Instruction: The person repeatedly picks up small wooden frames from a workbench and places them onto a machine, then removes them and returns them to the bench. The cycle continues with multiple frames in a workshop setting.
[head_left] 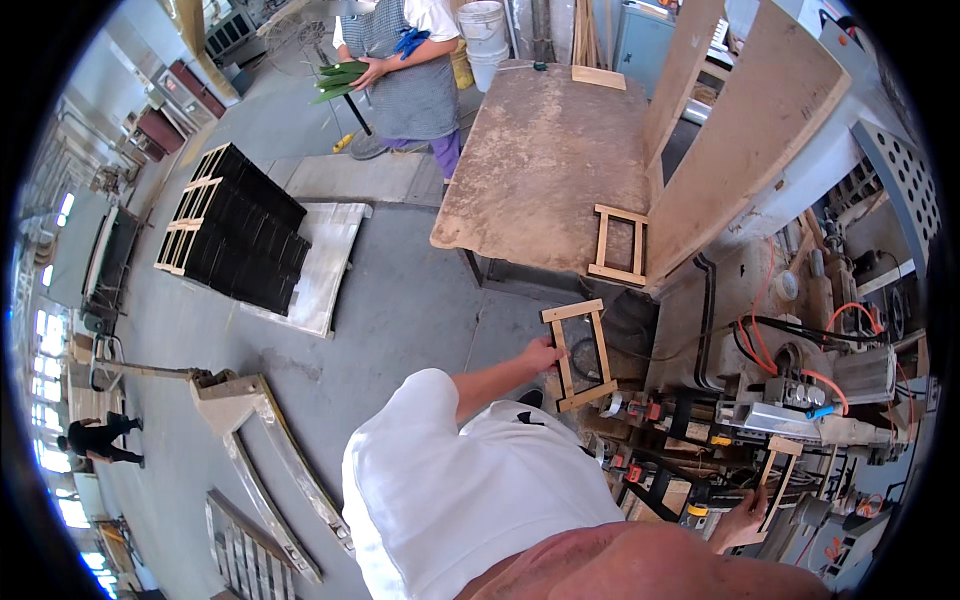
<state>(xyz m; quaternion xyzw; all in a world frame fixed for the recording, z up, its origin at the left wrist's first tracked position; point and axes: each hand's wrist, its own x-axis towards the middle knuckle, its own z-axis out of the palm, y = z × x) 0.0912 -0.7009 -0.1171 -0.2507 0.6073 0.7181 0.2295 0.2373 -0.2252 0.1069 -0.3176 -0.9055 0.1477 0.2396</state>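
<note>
My left hand [543, 355] is closed round one side rail of a small wooden frame [587, 396], pale on its face with dark inner edges. It holds this frame up in the air, just off the near edge of the worktable. My right hand [740, 521] grips a second piece of wooden frame [785, 446] at the machine on the right; part of that piece is hidden among the machine parts. A third wooden frame [617, 275] lies flat on the near right corner of the worktable [540, 160], against an upright board.
Tall wooden boards [750, 140] stand along the table's right side. The machine [800, 410] has orange hoses and clamps. A pallet [335, 270] bears stacked dark frames [240, 225]; a pallet jack [235, 400] stands left. A person [415, 75] holding long green things stands beyond the table.
</note>
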